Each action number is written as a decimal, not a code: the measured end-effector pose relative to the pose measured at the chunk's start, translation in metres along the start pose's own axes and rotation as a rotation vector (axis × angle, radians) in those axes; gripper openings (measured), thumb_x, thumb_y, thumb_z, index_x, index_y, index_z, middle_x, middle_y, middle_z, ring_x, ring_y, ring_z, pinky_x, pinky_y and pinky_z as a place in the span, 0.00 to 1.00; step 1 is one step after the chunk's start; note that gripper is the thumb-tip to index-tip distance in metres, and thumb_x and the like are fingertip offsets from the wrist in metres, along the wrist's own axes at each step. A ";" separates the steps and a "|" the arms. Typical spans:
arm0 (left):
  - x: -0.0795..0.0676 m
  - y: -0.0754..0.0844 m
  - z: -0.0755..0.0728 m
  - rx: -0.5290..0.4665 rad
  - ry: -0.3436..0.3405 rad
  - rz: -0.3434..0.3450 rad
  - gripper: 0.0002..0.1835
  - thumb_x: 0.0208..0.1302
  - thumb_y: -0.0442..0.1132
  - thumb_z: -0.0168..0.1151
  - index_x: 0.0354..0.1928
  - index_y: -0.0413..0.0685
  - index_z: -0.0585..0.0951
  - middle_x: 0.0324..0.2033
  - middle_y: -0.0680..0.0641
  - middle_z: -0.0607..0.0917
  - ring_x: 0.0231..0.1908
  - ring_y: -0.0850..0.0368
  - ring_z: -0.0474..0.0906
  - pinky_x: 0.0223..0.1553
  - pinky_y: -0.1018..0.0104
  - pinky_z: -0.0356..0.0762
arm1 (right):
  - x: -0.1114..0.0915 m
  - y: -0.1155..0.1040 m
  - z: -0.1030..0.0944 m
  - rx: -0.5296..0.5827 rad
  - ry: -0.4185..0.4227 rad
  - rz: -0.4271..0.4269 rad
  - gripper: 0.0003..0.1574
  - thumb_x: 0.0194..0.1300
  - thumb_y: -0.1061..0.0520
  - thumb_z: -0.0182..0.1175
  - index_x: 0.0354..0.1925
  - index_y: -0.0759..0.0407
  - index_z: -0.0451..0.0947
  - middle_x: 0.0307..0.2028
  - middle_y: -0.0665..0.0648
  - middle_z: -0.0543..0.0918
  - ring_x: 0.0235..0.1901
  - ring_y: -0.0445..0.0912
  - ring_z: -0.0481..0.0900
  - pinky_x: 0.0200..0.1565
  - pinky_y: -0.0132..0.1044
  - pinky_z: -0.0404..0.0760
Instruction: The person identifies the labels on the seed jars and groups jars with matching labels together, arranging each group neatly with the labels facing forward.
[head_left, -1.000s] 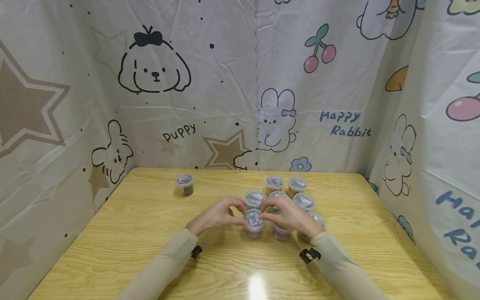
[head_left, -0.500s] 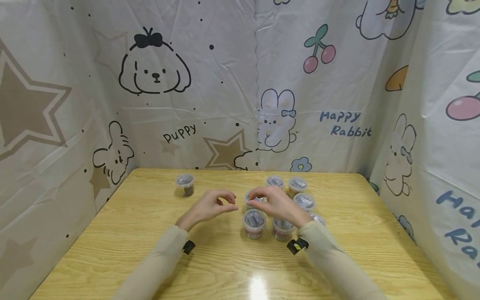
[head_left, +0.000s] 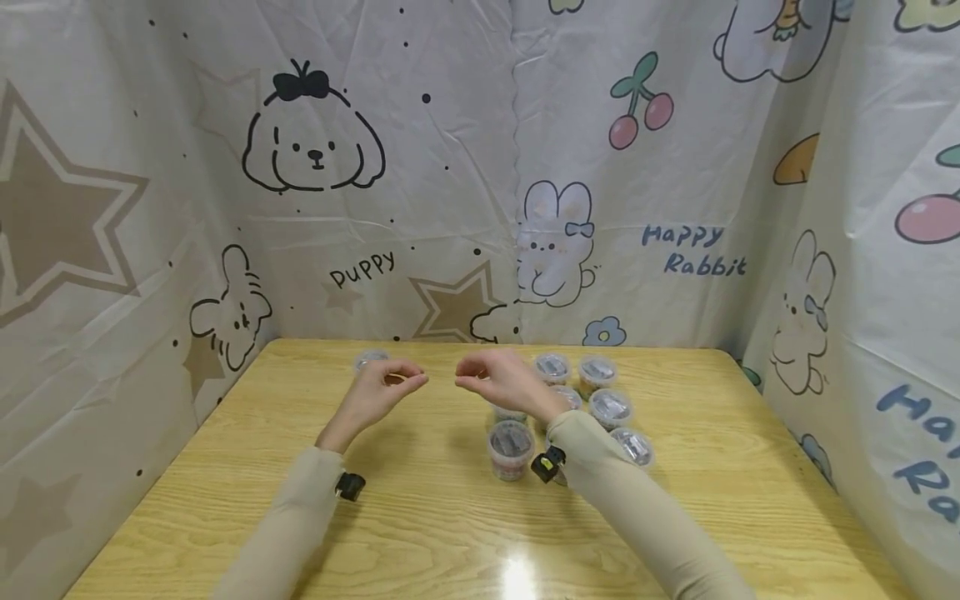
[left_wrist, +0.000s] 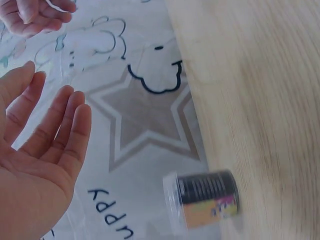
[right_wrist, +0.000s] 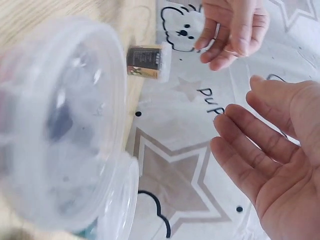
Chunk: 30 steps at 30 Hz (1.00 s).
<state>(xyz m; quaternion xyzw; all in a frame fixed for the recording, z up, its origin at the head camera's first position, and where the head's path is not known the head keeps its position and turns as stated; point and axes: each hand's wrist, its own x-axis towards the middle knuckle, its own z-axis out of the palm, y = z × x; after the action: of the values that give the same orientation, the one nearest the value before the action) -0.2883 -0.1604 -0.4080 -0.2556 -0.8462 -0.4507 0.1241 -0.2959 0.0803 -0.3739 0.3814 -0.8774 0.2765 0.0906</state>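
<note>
From the head view, I hold both hands up above the wooden table (head_left: 300,500), well apart from each other and gripping nothing. My left hand (head_left: 378,392) has its fingers loosely bent, thumb near the fingertips, and it partly covers the lone cup (head_left: 369,360) standing by itself at the far left of the table. My right hand (head_left: 502,383) is likewise relaxed and empty, raised over the cluster of lidded cups (head_left: 600,400) on the right half of the table; my forearm hides part of that group. The nearest cup (head_left: 510,448) stands at the front of the cluster, just beside my right sleeve (head_left: 622,500). The printed curtain (head_left: 150,208) behind reads "puppy" and "Happy Rabbit", among dogs, rabbits, stars and cherries.

In the left wrist view, my left hand (left_wrist: 40,145) shows an open palm with straight fingers. Past it the lone cup (left_wrist: 202,200) stands on the table near the curtain; its band label is dark above yellow, the print too blurred to read.

In the right wrist view, my right hand (right_wrist: 270,155) is open, fingers relaxed. A clear cup lid (right_wrist: 60,125) fills the near left, blurred. The lone cup (right_wrist: 147,62) sits beyond, my left hand (right_wrist: 232,30) above it.
</note>
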 end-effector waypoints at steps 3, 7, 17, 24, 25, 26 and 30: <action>-0.003 -0.004 -0.009 0.022 0.018 0.005 0.10 0.59 0.48 0.61 0.33 0.51 0.84 0.35 0.55 0.81 0.37 0.59 0.76 0.37 0.64 0.78 | 0.013 -0.004 0.005 -0.018 -0.013 -0.014 0.07 0.62 0.50 0.58 0.35 0.49 0.80 0.31 0.43 0.81 0.31 0.33 0.77 0.35 0.28 0.76; -0.004 -0.008 -0.017 0.061 0.040 -0.016 0.11 0.59 0.49 0.60 0.35 0.50 0.83 0.35 0.54 0.81 0.35 0.59 0.76 0.36 0.66 0.77 | 0.028 -0.008 0.012 -0.011 -0.025 -0.006 0.04 0.61 0.53 0.60 0.33 0.50 0.80 0.29 0.43 0.82 0.29 0.33 0.77 0.32 0.27 0.76; 0.000 -0.022 -0.030 0.072 0.152 -0.128 0.13 0.61 0.49 0.59 0.40 0.48 0.82 0.34 0.51 0.83 0.36 0.58 0.77 0.40 0.60 0.75 | 0.059 -0.009 0.034 0.010 -0.046 0.089 0.06 0.61 0.54 0.59 0.32 0.53 0.81 0.26 0.44 0.81 0.26 0.34 0.76 0.29 0.27 0.75; 0.002 -0.034 -0.033 0.115 0.201 -0.186 0.11 0.60 0.43 0.60 0.39 0.45 0.82 0.33 0.49 0.83 0.33 0.57 0.77 0.36 0.60 0.75 | 0.074 -0.007 0.057 0.013 -0.038 0.148 0.04 0.60 0.56 0.60 0.34 0.54 0.81 0.28 0.45 0.81 0.28 0.35 0.76 0.32 0.27 0.75; 0.002 -0.035 -0.034 0.134 0.208 -0.193 0.10 0.60 0.43 0.60 0.39 0.44 0.82 0.32 0.49 0.83 0.33 0.56 0.77 0.35 0.60 0.75 | 0.075 -0.007 0.060 0.008 -0.034 0.155 0.04 0.60 0.56 0.60 0.35 0.54 0.81 0.28 0.45 0.81 0.28 0.35 0.76 0.32 0.27 0.75; 0.002 -0.037 -0.034 0.158 0.213 -0.199 0.10 0.60 0.43 0.61 0.38 0.44 0.82 0.32 0.49 0.83 0.33 0.56 0.77 0.34 0.61 0.75 | 0.077 -0.008 0.063 0.010 -0.031 0.165 0.04 0.60 0.57 0.60 0.35 0.54 0.80 0.29 0.46 0.81 0.29 0.36 0.76 0.32 0.27 0.75; 0.002 -0.044 -0.035 0.267 0.223 -0.219 0.08 0.60 0.42 0.61 0.35 0.46 0.82 0.31 0.48 0.83 0.32 0.55 0.77 0.32 0.60 0.75 | 0.081 -0.008 0.075 0.005 -0.029 0.185 0.06 0.61 0.57 0.59 0.37 0.56 0.80 0.31 0.46 0.81 0.31 0.36 0.76 0.34 0.27 0.75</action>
<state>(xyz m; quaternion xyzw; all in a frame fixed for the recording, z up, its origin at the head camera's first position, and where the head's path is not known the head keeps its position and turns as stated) -0.3146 -0.2085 -0.4181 -0.0917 -0.9022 -0.3710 0.1999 -0.3427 -0.0162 -0.4030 0.3029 -0.9094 0.2804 0.0510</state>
